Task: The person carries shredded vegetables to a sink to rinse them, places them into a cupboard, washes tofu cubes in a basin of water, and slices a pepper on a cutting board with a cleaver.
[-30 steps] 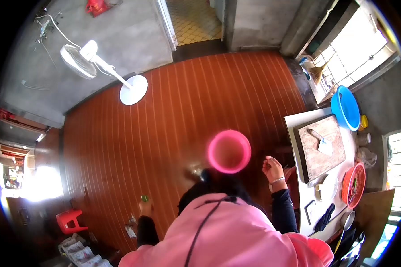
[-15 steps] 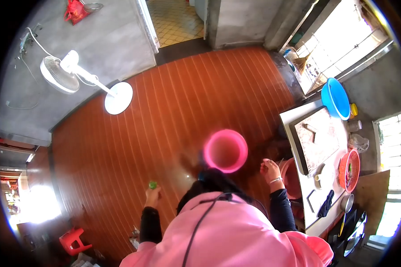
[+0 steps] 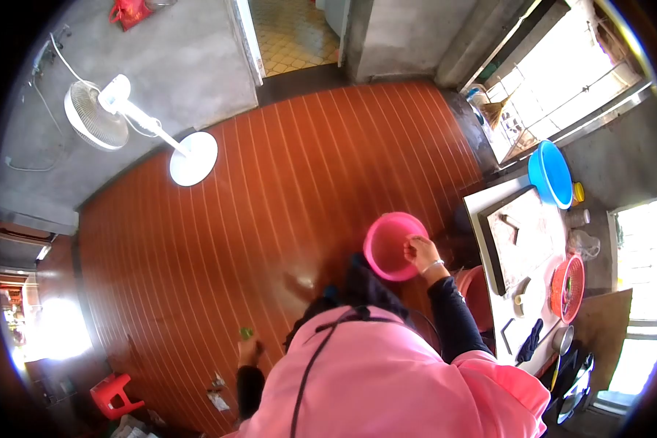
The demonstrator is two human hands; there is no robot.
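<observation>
My left hand [image 3: 249, 352] is low at the left above the wooden floor, closed on a small green item [image 3: 246, 333] that sticks out past the fingers. My right hand [image 3: 420, 253] is over the right side of a pink basin [image 3: 376, 244], its fingers drawn together; whatever they may hold is too small to make out. A bracelet circles the right wrist. The basin is in front of my body, near my feet.
To the right, a white table [image 3: 482, 201] bears a cutting board [image 3: 522, 252], a blue basin [image 3: 550, 175] and a red basket [image 3: 567, 288]. A white fan [image 3: 193, 158] stands at the upper left, a red stool [image 3: 114, 396] at the lower left.
My right hand has moved left from beside the table to over the pink basin. My left hand rose, then dropped back lower with the green item. The basin appears slightly farther right.
</observation>
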